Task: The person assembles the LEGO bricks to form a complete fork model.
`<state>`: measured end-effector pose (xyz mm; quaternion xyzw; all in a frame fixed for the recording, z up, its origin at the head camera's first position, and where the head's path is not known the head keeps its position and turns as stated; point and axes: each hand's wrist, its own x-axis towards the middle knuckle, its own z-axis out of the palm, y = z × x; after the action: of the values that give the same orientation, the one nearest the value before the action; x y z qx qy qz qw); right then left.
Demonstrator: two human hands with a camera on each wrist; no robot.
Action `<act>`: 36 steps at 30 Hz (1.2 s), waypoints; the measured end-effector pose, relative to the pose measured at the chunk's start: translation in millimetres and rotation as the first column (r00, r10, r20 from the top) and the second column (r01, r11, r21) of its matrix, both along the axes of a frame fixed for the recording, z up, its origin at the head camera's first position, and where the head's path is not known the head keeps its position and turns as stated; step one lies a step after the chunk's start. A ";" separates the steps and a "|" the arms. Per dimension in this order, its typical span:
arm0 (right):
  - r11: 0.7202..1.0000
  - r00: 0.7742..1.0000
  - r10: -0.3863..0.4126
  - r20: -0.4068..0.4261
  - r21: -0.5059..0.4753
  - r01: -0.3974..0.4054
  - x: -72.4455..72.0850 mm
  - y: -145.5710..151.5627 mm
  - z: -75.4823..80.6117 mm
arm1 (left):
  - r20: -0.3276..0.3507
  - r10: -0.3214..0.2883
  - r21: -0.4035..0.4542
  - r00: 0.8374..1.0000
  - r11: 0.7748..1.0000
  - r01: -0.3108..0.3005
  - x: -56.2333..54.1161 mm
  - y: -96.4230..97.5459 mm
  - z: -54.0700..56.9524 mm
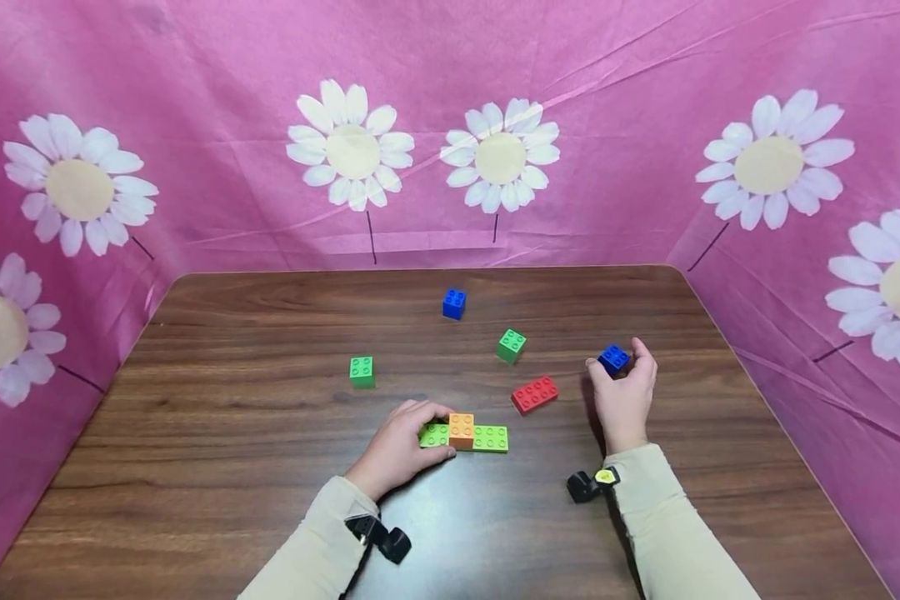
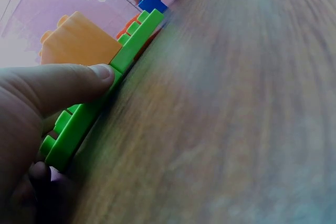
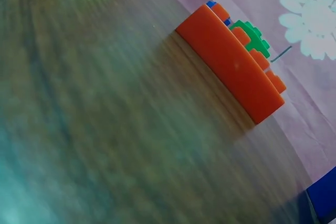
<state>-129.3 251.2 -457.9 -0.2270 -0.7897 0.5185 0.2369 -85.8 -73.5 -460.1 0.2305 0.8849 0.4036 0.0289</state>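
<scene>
A long lime-green brick [image 1: 491, 439] lies on the table with an orange brick [image 1: 461, 429] seated on its studs. My left hand [image 1: 401, 446] grips its left part. The thumb [image 2: 86, 82] presses the near side, seen in the left wrist view, and the other fingers reach round the far side. At the right, my right hand [image 1: 624, 404] is spread around a blue brick [image 1: 613, 359], with the thumb at its left and a finger beyond its right side. Contact there is hard to tell. The right wrist view shows only a corner of that blue brick [image 3: 324, 198].
Between the hands lies a red brick [image 1: 535, 395]. Farther back are a green brick [image 1: 511, 346] and a second blue brick [image 1: 454, 304]. Another green brick [image 1: 362, 372] stands left of these. A pink flowered cloth [image 1: 600, 208] surrounds the wooden table [image 1: 232, 417].
</scene>
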 end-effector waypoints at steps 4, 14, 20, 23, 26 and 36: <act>1.000 1.000 0.022 0.022 0.010 -0.022 -1.6 2.1 0.2 | 0.000 0.004 0.001 1.000 1.000 -0.004 -0.1 -0.3 -1.3; 1.000 1.000 0.003 0.012 -0.014 -0.003 -3.1 3.7 1.7 | -0.007 -0.002 -0.004 1.000 1.000 0.002 -0.8 0.0 -2.1; 0.995 0.997 -0.028 -0.069 -0.096 0.021 -1.4 1.5 0.7 | 0.003 -0.008 -0.013 1.000 1.000 0.008 -1.4 -0.1 -1.4; 0.992 0.992 -0.010 -0.124 -0.128 -0.006 -0.6 -0.6 0.6 | 0.001 -0.008 -0.019 1.000 1.000 0.008 -1.1 -0.1 -1.7; 0.982 0.983 0.011 -0.181 -0.181 -0.045 0.3 -3.6 1.9 | 0.003 -0.002 -0.022 1.000 1.000 0.002 -0.7 0.5 -1.5; 0.964 0.961 0.166 -0.222 -0.168 -0.205 7.7 -16.9 10.6 | -0.005 0.009 -0.018 1.000 1.000 -0.009 -0.4 2.4 0.0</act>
<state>-121.6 234.3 -447.3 -0.1182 -0.7257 0.6320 0.2450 -86.2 -71.1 -460.1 0.2273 0.8897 0.3949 0.0268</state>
